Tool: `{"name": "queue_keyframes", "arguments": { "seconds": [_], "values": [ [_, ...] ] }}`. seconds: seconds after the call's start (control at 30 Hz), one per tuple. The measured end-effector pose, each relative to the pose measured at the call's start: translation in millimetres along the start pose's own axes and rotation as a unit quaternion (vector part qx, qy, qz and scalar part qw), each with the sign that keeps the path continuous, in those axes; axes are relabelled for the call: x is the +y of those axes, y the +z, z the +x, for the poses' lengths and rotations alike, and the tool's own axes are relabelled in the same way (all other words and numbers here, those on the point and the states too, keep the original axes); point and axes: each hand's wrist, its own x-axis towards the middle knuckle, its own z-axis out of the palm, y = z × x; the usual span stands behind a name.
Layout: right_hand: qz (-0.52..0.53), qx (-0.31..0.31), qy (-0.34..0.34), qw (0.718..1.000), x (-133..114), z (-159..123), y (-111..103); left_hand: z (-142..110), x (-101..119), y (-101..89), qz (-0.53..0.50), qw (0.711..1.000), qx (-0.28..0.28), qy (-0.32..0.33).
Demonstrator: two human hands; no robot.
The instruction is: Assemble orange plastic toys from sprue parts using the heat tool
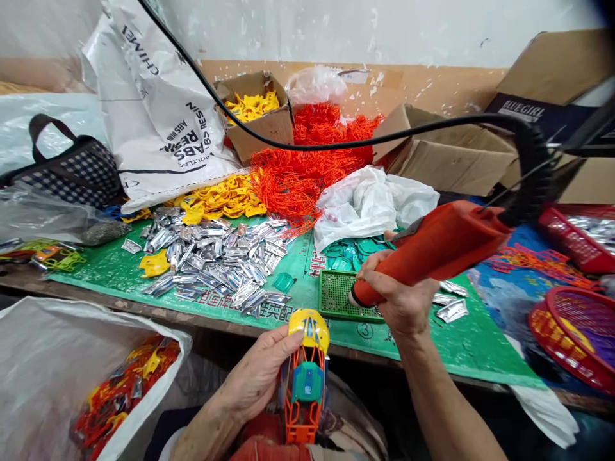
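Note:
In my left hand (262, 365) I hold a toy car (307, 381) over my lap, the thumb pressed on its yellow front; it has a teal top and an orange frame. My right hand (403, 298) is wrapped round an orange electric screwdriver (427, 250) with a black cable (307, 146). The tool's tip points down over a green tray (331, 315) on the table; whether it touches the contents is hidden. Silver parts (216, 259) lie heaped left of the tray, and teal pieces (348, 253) lie behind it.
Yellow parts (225, 198) and orange frames (312, 153) are piled at the back. A cardboard box (266, 131) stands behind them. An open white sack (43, 365) with assembled pieces is at lower left. Red baskets (557, 333) are at right. The cable arches across the table.

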Motion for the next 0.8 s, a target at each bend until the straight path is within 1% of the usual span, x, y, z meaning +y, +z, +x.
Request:
{"name": "queue_keyframes", "arguments": {
  "seconds": [0.2,0.43,0.67,0.8],
  "values": [
    [0.006,-0.008,0.005,1.0,1.7,-0.1,-1.4,-0.5,0.8,0.0,0.004,1.0,0.004,0.002],
    [0.001,-0.005,-0.005,1.0,2.7,1.8,-1.8,1.2,1.4,3.2,0.008,0.999,0.032,0.003],
    [-0.005,-0.017,-0.003,1.0,4.7,1.3,-3.3,1.3,2.3,6.5,0.003,0.999,0.045,0.004],
    [-0.001,-0.007,-0.004,1.0,3.0,1.5,-0.8,2.0,1.8,5.2,0.007,0.999,0.045,0.007]
  ]
}}
